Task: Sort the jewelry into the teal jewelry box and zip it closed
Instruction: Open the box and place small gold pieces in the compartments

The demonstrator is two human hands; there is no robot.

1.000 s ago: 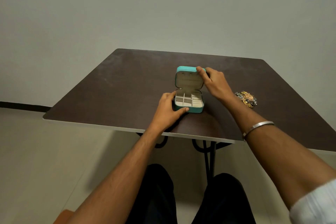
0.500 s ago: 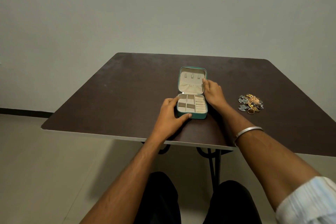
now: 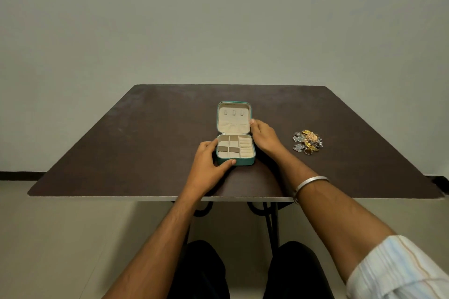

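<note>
The teal jewelry box (image 3: 243,161) lies fully open near the middle of the dark table (image 3: 145,143), its beige lid flat behind the tray of empty compartments. My left hand (image 3: 209,165) grips the tray's near left corner, thumb along the front wall. My right hand (image 3: 263,137) rests against the box's right side at the hinge, fingertips touching the lid's edge. A small heap of gold and silver jewelry (image 3: 307,141) sits on the table to the right of my right hand, untouched.
A metal bangle (image 3: 309,183) circles my right wrist. The table's front edge (image 3: 97,196) runs just below my forearms, with its black metal legs and my knees underneath. A plain wall stands close behind the table.
The lid went from upright to lying flat open. My right hand slid from the lid's top down to the box's right side. My left hand stayed on the tray.
</note>
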